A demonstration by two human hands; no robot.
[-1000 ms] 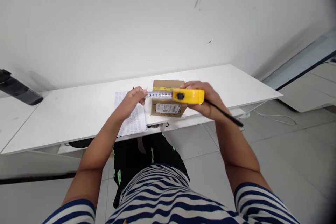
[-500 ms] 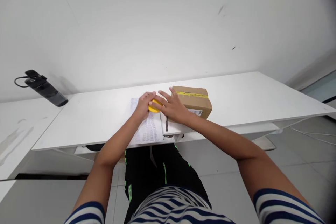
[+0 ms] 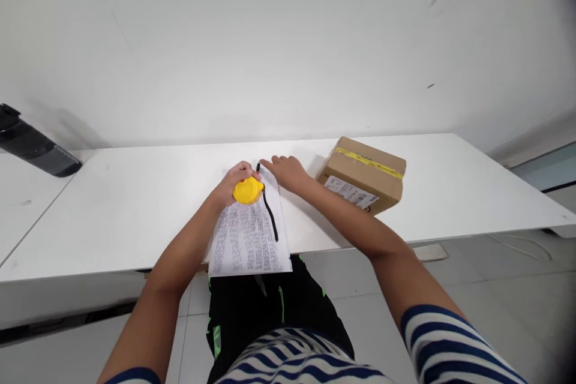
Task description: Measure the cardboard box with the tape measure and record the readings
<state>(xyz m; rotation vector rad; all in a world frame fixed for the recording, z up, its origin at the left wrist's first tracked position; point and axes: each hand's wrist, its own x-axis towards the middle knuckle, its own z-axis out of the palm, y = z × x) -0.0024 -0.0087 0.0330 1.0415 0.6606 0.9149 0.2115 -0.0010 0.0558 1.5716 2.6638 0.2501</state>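
Observation:
My left hand (image 3: 234, 183) is closed around a yellow tape measure (image 3: 247, 191), held above the upper part of a printed sheet (image 3: 249, 237). A black wrist strap (image 3: 271, 215) hangs from the tape measure's right side over the sheet. To the right, my right hand (image 3: 288, 173) has its fingers partly curled, with the index finger reaching left. Its fingertips meet a small black piece (image 3: 258, 167) just above the tape measure. Whether that piece belongs to the tape measure, I cannot tell.
A cardboard box (image 3: 366, 174) with yellow tape and a white label sits right of my right hand. At the far left stands a dark bottle (image 3: 38, 144). The white table (image 3: 432, 192) runs along the wall, and the sheet overhangs its front edge.
The tape measure has come out from between my hands, showing its round side and strap. My right hand has drawn apart from my left. The box appears farther right and turned; the view has shifted.

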